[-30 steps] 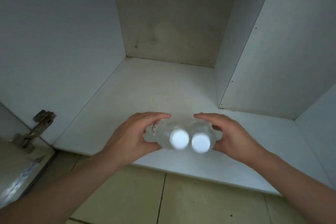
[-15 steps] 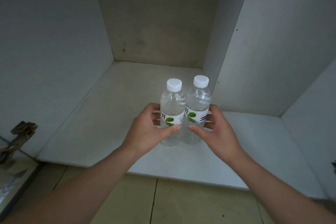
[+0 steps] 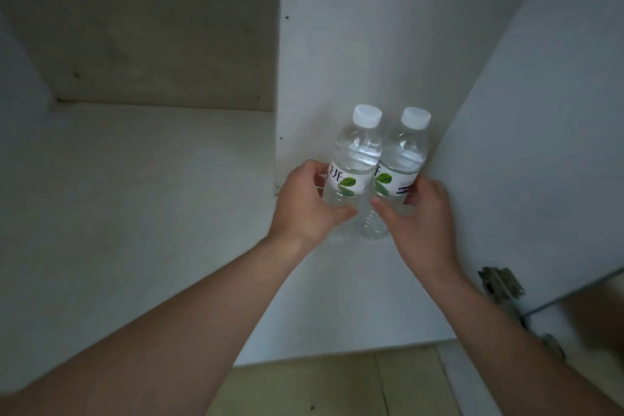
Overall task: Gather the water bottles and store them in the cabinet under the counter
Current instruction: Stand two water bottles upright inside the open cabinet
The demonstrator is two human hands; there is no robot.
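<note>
Against divider panel, right of it on cabinet floor: two water bottles upright, touching. Your left hand and right hand each wrap one bottle. Seat bases flat beside divider, then loosen fingers slowly, both together.

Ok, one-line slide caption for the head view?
Left hand and right hand grip two upright bottles inside the cabinet.

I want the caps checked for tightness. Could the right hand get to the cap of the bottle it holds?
Probably yes: the right hand grips the right bottle low, and its white cap stands bare with open space above. It would have to let go first.
</note>
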